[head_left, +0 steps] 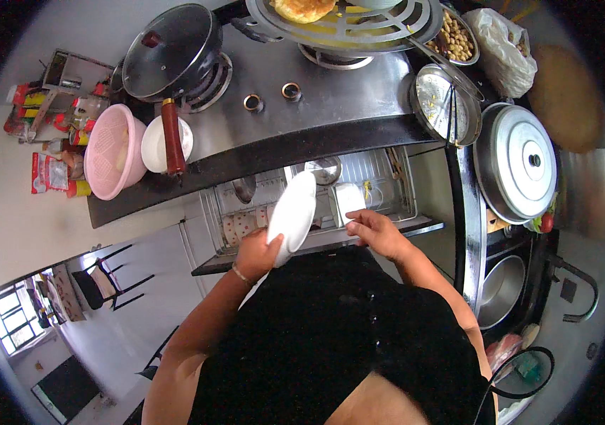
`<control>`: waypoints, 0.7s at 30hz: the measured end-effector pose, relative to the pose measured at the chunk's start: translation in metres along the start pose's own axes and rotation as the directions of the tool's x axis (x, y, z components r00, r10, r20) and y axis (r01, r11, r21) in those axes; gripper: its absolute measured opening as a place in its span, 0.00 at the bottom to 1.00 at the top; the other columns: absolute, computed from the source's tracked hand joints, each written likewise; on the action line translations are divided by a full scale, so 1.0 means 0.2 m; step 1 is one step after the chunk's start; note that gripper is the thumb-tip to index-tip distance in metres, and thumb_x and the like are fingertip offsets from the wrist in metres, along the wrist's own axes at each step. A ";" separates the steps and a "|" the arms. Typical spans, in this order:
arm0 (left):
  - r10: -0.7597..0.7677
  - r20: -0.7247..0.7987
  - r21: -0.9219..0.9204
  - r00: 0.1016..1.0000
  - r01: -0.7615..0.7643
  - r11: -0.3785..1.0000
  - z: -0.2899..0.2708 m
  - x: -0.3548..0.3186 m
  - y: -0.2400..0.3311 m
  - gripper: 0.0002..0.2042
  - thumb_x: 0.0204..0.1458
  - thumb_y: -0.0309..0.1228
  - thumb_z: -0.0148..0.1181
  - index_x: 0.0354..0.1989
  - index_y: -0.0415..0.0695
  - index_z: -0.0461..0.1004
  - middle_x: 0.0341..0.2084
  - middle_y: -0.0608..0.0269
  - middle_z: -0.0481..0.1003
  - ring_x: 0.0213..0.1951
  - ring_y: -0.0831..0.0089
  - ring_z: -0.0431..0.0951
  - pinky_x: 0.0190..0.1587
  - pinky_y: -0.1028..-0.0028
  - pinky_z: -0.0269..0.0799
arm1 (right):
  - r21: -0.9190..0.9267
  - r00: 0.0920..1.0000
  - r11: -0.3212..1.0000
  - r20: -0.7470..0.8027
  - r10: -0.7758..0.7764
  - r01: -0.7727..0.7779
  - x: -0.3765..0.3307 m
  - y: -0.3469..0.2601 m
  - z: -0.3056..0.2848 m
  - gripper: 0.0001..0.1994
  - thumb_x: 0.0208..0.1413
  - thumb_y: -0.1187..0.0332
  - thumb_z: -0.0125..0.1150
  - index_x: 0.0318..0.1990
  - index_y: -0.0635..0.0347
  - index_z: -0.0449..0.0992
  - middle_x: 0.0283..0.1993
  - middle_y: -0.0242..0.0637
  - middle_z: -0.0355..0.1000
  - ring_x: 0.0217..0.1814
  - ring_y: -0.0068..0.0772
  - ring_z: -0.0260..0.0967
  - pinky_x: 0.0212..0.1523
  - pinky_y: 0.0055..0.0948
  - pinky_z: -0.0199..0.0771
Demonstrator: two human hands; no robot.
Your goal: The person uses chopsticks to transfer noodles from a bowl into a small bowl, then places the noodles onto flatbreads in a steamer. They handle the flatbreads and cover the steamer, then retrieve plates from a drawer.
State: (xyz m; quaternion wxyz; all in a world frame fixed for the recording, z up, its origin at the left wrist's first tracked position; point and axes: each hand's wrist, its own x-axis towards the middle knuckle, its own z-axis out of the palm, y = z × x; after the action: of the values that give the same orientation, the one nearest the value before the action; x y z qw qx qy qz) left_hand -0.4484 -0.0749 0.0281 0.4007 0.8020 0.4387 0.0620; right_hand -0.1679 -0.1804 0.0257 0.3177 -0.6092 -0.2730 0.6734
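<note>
My left hand (258, 255) grips the lower edge of a white dish (294, 212), tilted on its side above the open pull-out dish rack (415, 202). My right hand (374, 234) is at the rack's front edge, fingers loosely bent and thumb apart from them. Its fingertips are beside a white squarish dish (347, 198) in the rack; whether they touch it I cannot tell. Patterned bowls (240, 224) stand in the rack's left part. A round metal dish (325, 170) sits toward the back.
Beyond the rack is a gas stove (338, 99) with a lidded pan (171, 57) and a large slotted tray (387, 32). A pink basket (112, 152) stands at left. At right are a metal plate (433, 106), a large lidded pot (518, 163) and a sink faucet (585, 287).
</note>
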 end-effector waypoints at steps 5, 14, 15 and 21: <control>0.370 0.261 0.303 0.892 -0.439 0.846 0.18 0.11 0.10 0.09 0.47 0.35 0.53 0.25 0.42 0.71 0.21 0.56 0.72 0.27 0.60 0.75 0.32 0.63 0.71 | 0.443 0.973 0.866 0.097 0.210 -0.231 0.03 0.01 0.03 0.35 0.53 0.46 0.53 0.60 0.61 0.54 0.48 0.44 0.68 0.48 0.40 0.68 0.40 0.40 0.74; 0.564 0.291 0.036 0.773 -0.597 0.801 0.37 0.22 0.19 0.10 0.44 0.37 0.57 0.28 0.44 0.72 0.19 0.60 0.69 0.28 0.60 0.73 0.31 0.62 0.71 | 0.631 0.897 0.694 0.006 0.441 -0.346 0.18 0.24 0.02 0.20 0.53 0.71 0.48 0.53 0.68 0.59 0.46 0.46 0.67 0.41 0.39 0.71 0.38 0.39 0.77; 0.491 0.462 -0.011 0.738 -0.549 0.835 0.33 0.26 0.18 0.14 0.45 0.41 0.59 0.35 0.45 0.74 0.25 0.60 0.73 0.31 0.61 0.75 0.35 0.64 0.72 | 0.631 0.898 0.704 -0.030 0.440 -0.324 0.20 0.33 0.00 0.20 0.52 0.72 0.49 0.53 0.67 0.60 0.46 0.45 0.67 0.41 0.41 0.70 0.38 0.40 0.76; -0.426 -0.055 -0.176 0.903 0.411 0.894 0.54 0.56 -0.35 0.31 0.42 0.50 0.62 0.48 0.37 0.69 0.42 0.45 0.72 0.46 0.54 0.72 0.49 0.65 0.67 | 0.388 0.885 0.901 -0.325 0.333 -0.197 0.05 0.31 -0.04 0.22 0.45 0.77 0.51 0.51 0.69 0.63 0.44 0.44 0.69 0.41 0.39 0.70 0.40 0.37 0.74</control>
State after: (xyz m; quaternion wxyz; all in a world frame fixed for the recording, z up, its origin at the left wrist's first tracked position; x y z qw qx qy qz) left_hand -0.3772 -0.0344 -0.1219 0.4471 0.6500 0.6127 0.0464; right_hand -0.1673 -0.2132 -0.0296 0.3697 -0.6956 0.0034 0.6159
